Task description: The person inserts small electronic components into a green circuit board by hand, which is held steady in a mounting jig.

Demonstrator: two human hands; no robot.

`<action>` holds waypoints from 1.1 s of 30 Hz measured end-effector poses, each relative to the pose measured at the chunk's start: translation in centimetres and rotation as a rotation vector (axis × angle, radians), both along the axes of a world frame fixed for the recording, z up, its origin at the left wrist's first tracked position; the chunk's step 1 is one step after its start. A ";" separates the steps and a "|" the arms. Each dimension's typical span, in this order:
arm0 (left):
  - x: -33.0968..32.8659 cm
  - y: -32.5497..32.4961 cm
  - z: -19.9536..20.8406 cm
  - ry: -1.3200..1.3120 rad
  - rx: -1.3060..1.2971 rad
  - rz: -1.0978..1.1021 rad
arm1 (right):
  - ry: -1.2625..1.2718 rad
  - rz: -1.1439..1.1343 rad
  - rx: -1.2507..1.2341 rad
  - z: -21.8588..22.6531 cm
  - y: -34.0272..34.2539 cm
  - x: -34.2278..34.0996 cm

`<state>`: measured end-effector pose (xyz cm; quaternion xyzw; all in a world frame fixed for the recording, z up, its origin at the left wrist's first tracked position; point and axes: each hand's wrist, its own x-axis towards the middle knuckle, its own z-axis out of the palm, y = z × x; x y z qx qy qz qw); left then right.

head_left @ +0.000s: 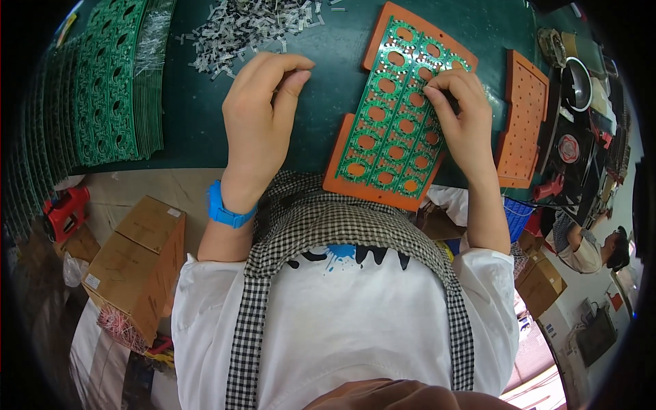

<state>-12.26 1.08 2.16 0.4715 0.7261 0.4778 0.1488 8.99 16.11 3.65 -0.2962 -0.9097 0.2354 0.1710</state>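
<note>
A green circuit board panel (390, 126) with rows of round openings lies on an orange fixture plate (342, 186) in front of me. My right hand (466, 109) is over the panel's right side, thumb and index finger drawn together near one opening. Whatever is between those fingertips is too small to make out. To the left of the panel, my left hand (258, 119) is raised above the table, its fingers curled and thumb close to the index fingertip. Any small part in that pinch cannot be made out. Beyond the left hand lies a pile of small clear-and-dark parts (239, 34).
Stacked green circuit boards (113, 89) line the table's left side. A second orange plate (523, 119) with small holes lies at the right. Cardboard boxes (130, 260) and a red tool (66, 213) are below the table's left edge. Another person (584, 246) is at the far right.
</note>
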 end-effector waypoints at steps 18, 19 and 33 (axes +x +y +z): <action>3.0 1.0 1.0 -1.157 -0.074 -0.239 | 0.039 0.120 0.420 0.8 -2.5 -0.1; 3.2 1.1 0.9 -1.171 -0.087 -0.260 | 0.116 0.173 0.364 1.1 -2.8 -0.5; 1.7 1.5 0.0 0.198 -0.088 0.115 | 0.092 -0.015 0.044 0.7 2.0 -0.8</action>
